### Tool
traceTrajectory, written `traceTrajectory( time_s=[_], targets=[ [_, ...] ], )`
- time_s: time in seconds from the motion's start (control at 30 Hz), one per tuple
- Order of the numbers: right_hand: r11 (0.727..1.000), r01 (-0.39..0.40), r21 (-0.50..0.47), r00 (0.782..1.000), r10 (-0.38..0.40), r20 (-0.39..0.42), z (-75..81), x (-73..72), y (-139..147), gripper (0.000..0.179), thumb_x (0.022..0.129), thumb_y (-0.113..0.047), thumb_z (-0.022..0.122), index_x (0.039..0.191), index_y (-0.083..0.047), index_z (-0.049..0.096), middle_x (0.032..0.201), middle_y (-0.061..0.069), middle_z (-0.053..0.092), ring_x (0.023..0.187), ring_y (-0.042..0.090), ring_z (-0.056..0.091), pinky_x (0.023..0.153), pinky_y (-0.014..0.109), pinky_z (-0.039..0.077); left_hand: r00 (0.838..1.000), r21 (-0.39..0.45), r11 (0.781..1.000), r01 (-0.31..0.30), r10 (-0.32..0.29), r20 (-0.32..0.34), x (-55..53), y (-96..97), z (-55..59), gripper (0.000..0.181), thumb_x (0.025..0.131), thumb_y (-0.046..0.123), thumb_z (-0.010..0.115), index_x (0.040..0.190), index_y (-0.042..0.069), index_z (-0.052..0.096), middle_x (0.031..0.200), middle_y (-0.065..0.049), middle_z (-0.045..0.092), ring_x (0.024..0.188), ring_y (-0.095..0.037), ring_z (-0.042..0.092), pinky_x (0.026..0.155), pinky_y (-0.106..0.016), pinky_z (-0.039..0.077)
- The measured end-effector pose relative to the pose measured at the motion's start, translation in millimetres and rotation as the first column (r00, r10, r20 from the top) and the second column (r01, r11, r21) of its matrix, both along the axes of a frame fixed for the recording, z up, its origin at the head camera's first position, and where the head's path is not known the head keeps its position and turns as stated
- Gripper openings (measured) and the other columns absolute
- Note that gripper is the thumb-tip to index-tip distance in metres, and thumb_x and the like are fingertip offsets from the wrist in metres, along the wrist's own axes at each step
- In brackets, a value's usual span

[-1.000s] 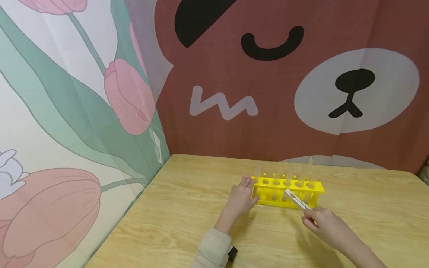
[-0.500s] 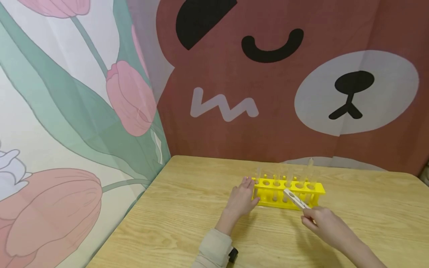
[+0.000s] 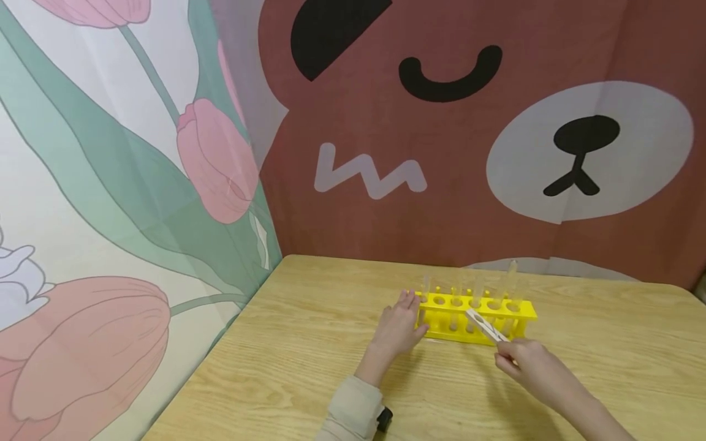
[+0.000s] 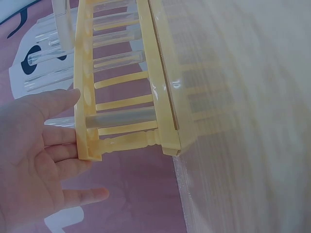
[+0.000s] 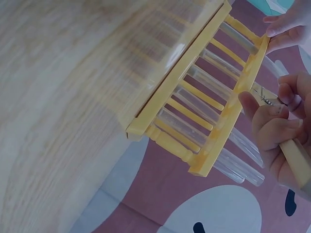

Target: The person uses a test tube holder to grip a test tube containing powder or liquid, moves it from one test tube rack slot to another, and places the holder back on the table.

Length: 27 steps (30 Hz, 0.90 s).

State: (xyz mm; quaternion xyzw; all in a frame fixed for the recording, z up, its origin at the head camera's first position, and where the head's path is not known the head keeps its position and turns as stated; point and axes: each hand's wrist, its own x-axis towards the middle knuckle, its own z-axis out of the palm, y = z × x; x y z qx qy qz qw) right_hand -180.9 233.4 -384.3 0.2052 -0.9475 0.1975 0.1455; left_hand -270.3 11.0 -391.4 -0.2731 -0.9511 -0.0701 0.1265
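Observation:
My left hand (image 3: 396, 329) grips the left end of a yellow test tube rack (image 3: 526, 310). In the left wrist view its thumb (image 4: 68, 99) lies against one edge of the top plate, the fingers by its end. Several clear test tubes (image 4: 116, 61) stand in the rack, one of them at the end beside my left hand. My right hand (image 3: 532, 366) holds a pale wooden test tube clamp (image 3: 485, 326), with a metal spring (image 5: 266, 100) showing near the fingers. The clamp's tip slants up to the front edge of the top plate, overlapping the rack's right half in the head view.
A wood-grain table (image 3: 265, 367) carries the rack. Behind it hangs a brown bear-print cloth (image 3: 358, 233), with a tulip-print cloth (image 3: 127, 233) at the left. A small black object (image 3: 384, 419) shows beside the left sleeve (image 3: 355, 404).
The clamp in my right hand has shifted very slightly left along the front of the rack. My left hand stays at the rack's left end.

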Motion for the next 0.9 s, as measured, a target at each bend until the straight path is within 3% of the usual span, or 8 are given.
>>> traceTrajectory(
  time_s=[0.33, 0.9],
  targets=[
    [0.999, 0.031, 0.022, 0.998, -0.032, 0.050, 5.3, -1.0, -2.3, 0.019, 0.079, -0.004, 0.061, 0.065, -0.015, 0.055, 0.056, -0.010, 0.040, 0.049, 0.003, 0.031, 0.043, 0.019, 0.031, 1.000, -0.003, 1.000, 0.003, -0.003, -0.014, 0.8, 0.3, 1.7, 0.055, 0.086, 0.038, 0.056, 0.131, 0.008, 0.045, 0.137, -0.010, 0.038, 0.127, -0.020, 0.031, 0.088, -0.041, 0.041],
    [0.999, -0.044, 0.023, 0.992, 0.046, -0.116, 0.6, -8.0, -0.5, 0.026, 0.074, 0.002, 0.064, 0.062, -0.018, 0.052, 0.057, -0.013, 0.037, 0.050, 0.000, 0.029, 0.042, 0.017, 0.029, 1.000, -0.006, 1.000, -0.003, 0.003, 0.001, 0.7, -0.1, 2.5, 0.057, 0.086, 0.038, 0.056, 0.132, 0.006, 0.043, 0.138, -0.009, 0.036, 0.128, -0.019, 0.029, 0.090, -0.042, 0.040]
  ],
)
